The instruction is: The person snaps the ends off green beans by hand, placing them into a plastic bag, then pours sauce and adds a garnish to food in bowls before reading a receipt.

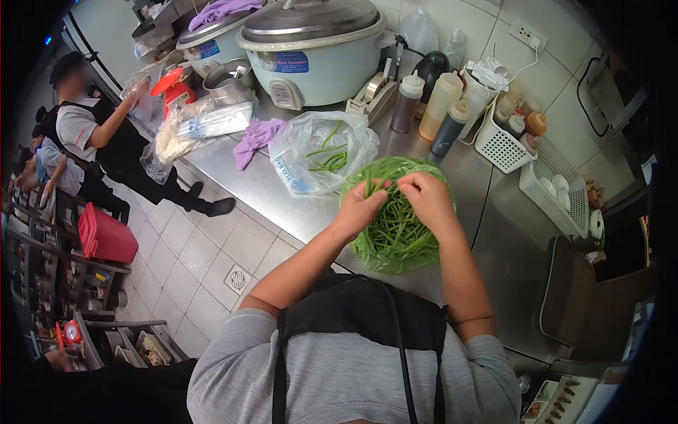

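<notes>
Cut green beans (395,230) fill a green plastic bag (367,254) that stands with its mouth spread on the steel counter. Above this bag, my left hand (361,208) is closed around a few long green beans. My right hand (427,201) is close beside it, fingers pinched together over the bag; what lies between its fingertips is too small to make out. Just beyond my left hand, a clear plastic bag (282,159) lies open with several long green beans (330,159) inside.
A big rice cooker (318,67) stands at the back with a tape dispenser (371,95) beside it. Sauce bottles (441,102) and white baskets (501,150) line the wall side. A purple cloth (256,141) lies left. A person in a black apron (116,134) stands beyond the counter.
</notes>
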`<action>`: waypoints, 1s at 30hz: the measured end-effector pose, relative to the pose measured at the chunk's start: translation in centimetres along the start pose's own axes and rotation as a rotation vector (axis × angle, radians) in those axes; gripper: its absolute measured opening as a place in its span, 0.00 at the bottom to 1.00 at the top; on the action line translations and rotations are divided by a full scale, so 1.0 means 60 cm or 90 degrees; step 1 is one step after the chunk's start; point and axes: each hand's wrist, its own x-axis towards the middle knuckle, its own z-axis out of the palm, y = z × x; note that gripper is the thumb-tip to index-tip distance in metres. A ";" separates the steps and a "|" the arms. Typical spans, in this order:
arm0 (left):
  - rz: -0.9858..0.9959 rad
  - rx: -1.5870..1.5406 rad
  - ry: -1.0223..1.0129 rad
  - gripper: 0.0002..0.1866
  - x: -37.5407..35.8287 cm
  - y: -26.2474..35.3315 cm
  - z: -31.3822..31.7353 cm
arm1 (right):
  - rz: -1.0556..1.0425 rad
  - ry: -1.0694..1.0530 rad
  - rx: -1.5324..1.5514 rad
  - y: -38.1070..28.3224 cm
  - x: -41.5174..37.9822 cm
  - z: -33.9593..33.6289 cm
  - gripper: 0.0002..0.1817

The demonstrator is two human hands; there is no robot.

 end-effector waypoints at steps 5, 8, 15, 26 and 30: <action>0.015 0.086 -0.075 0.10 0.005 0.005 0.030 | 0.014 0.031 0.171 -0.021 -0.003 -0.025 0.06; -0.009 0.078 -0.069 0.09 0.007 0.015 0.027 | -0.105 0.109 0.040 -0.015 -0.008 -0.031 0.04; -0.148 0.000 -0.114 0.05 -0.003 0.015 0.025 | -0.102 0.204 -0.184 0.010 -0.015 -0.001 0.02; -0.166 -0.290 -0.114 0.05 0.004 0.008 0.006 | 0.156 0.005 0.208 0.056 -0.023 -0.004 0.10; -0.141 -0.275 -0.063 0.05 0.016 -0.003 0.002 | 0.195 -0.097 0.310 0.053 -0.045 0.002 0.11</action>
